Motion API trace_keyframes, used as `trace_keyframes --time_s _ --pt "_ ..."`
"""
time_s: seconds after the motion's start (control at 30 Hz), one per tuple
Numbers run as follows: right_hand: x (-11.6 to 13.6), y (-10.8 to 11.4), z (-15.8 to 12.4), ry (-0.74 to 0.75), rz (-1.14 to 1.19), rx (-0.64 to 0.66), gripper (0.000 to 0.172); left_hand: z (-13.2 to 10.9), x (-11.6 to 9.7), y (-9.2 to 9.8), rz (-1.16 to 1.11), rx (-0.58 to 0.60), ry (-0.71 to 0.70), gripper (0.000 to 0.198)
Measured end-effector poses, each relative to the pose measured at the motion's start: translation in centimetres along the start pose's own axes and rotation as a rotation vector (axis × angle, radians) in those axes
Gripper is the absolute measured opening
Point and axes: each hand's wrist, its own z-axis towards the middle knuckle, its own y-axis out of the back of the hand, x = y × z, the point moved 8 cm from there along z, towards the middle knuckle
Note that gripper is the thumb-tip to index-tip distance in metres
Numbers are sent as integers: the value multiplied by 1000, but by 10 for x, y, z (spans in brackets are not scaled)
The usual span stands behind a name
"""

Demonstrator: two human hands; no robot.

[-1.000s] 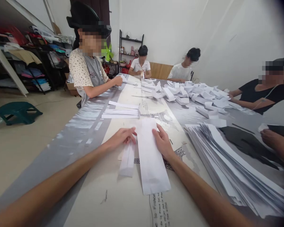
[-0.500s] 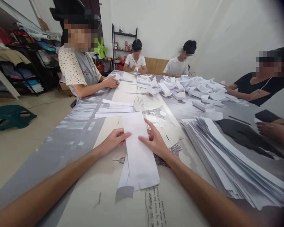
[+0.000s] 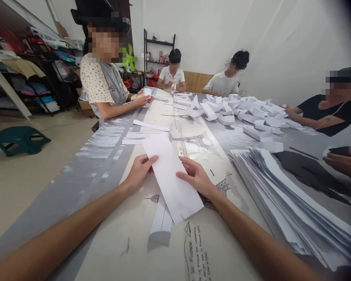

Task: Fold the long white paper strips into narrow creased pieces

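A long white paper sheet (image 3: 170, 175) lies slanted on the table in front of me. My left hand (image 3: 140, 170) pinches its left edge, fingers curled with the thumb on top. My right hand (image 3: 197, 177) grips the right edge of the same sheet. A narrow folded white paper piece (image 3: 161, 222) pokes out from under the sheet's near end. To my right rises a tall fanned stack of flat white sheets (image 3: 283, 199).
The table (image 3: 84, 164) has a silver-grey printed cover. Flat strips (image 3: 143, 136) lie ahead, and a heap of folded paper pieces (image 3: 240, 113) sits further back. Several other people sit around the table; another person's hand (image 3: 343, 162) rests at the right. A green stool (image 3: 19, 138) stands on the floor.
The big sheet has been lifted and swung so its far end points left; it now covers the folded piece that my left hand was touching beside it.
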Motion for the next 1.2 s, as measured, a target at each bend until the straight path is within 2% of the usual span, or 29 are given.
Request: trace_keyframes --time_s 0.17,0.33,0.5,0.63,0.77,1.0,1.1,1.13,1.2 --pt "11 -7 0 78 -55 91 44 -4 0 -11 73 162 49 48" --pt "8 -9 0 62 -95 140 36 -5 2 -13 83 201 74 50" --pt "-1 -8 -1 -32 -97 136 40 -6 6 -16 58 256 93 41" --pt "-4 -11 -2 -43 -102 183 42 -7 9 -16 35 222 147 39" --pt "-4 -9 -1 -29 -105 173 45 -7 9 -15 27 171 162 40" --pt "7 -6 0 17 -2 169 48 -2 20 2 -62 -36 176 42" --pt "3 -10 0 -56 164 252 61 0 20 4 -80 -51 154 46" --pt "1 -12 0 -79 202 276 61 1 20 3 -85 -45 147 47" --pt "-1 -11 0 -100 189 265 50 1 18 2 -89 -27 135 48"
